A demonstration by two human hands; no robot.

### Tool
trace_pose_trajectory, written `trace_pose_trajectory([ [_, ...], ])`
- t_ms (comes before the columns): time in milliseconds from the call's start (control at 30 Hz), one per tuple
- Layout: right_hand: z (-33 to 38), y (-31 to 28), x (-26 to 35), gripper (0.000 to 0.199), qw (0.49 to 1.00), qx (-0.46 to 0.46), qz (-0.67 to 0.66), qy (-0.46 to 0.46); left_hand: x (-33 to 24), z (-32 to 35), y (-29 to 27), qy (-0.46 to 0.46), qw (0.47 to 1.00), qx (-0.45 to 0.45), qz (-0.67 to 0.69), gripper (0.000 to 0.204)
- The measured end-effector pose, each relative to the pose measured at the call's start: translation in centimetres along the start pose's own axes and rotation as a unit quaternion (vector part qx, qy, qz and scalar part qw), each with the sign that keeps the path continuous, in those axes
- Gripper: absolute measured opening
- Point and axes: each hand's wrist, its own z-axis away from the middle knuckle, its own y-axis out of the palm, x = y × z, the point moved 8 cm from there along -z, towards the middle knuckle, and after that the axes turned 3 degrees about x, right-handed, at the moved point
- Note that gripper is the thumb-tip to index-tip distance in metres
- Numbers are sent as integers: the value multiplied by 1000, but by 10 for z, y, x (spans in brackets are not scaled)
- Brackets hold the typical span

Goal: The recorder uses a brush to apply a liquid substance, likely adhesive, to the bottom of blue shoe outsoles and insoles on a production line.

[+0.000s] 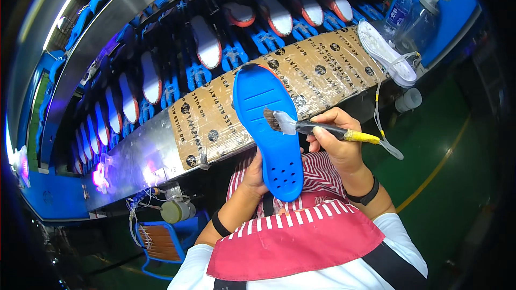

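A blue shoe sole (271,134) with shallow grooves across its front half and several small holes in its heel lies in front of me, toe pointing away. My left hand (254,176) grips it from the left edge near the heel; most of those fingers are hidden beneath it. In my right hand (342,138) is a brush (321,129) with dark bristles, a dark handle and yellow tape at its end. Its bristles touch the middle of the sole's face. A pale tube (379,123) runs from the handle end toward the bench.
Cardboard (226,107) covers the bench edge under the sole's toe. Behind it stands a row of shoe bottoms (206,43) on blue holders. At the right are a white sole (387,53), a bottle (399,8) and a clear jug (422,21). A blue-framed chair (164,241) stands lower left.
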Motion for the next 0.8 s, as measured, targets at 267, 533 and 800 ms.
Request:
trace_pose_trajectory([
  [267, 1, -8, -5, 16, 998, -33, 60, -13, 7, -3, -3, -8, 999, -48, -24, 75],
  [533, 4, -1, 11, 15, 961, -68, 231, -135, 13, 3, -15, -15, 994, -89, -54, 66],
  [800, 17, 48, 18, 19, 874, 105, 386, -276, 11, 4, -29, -1, 998, -55, -4, 59],
])
